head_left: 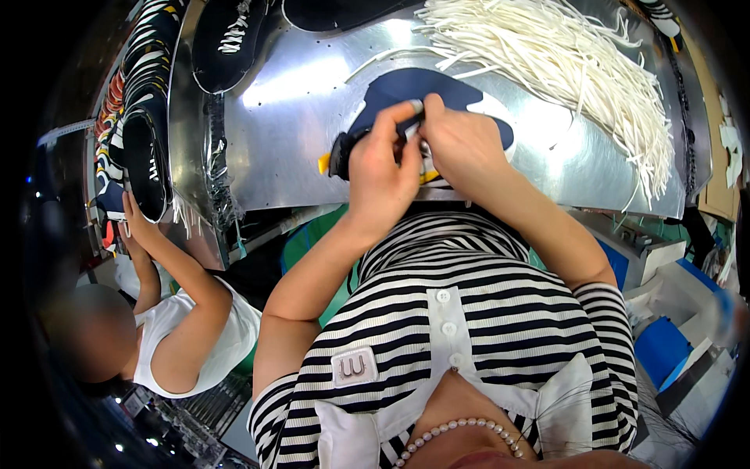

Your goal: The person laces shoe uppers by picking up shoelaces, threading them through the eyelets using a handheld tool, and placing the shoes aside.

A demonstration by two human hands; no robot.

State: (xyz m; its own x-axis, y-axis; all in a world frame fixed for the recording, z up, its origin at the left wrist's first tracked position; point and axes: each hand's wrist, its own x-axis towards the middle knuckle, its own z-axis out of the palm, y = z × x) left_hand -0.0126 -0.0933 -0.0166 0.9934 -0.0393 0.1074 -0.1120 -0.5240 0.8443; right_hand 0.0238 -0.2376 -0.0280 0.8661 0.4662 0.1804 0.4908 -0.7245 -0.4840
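Note:
A navy shoe upper (422, 86) with white and yellow parts lies on the metal table in front of me, its lower part covered by my hands. My left hand (383, 168) is closed around its dark collar side, index finger reaching over to the right hand. Right beside it, my right hand (469, 144) is bent into a pinch at the middle of the upper. What sits between its fingertips is hidden. White lacing shows in a small gap just below the fingers.
A big heap of loose white shoelaces (578, 78) spreads over the table's right (297, 156). Laced dark uppers (226, 47) lie at the back left. A long row of stacked uppers (144, 78) lines the left edge, where a co-worker's hand (139, 223) touches it. Blue boxes (660, 352) stand at right.

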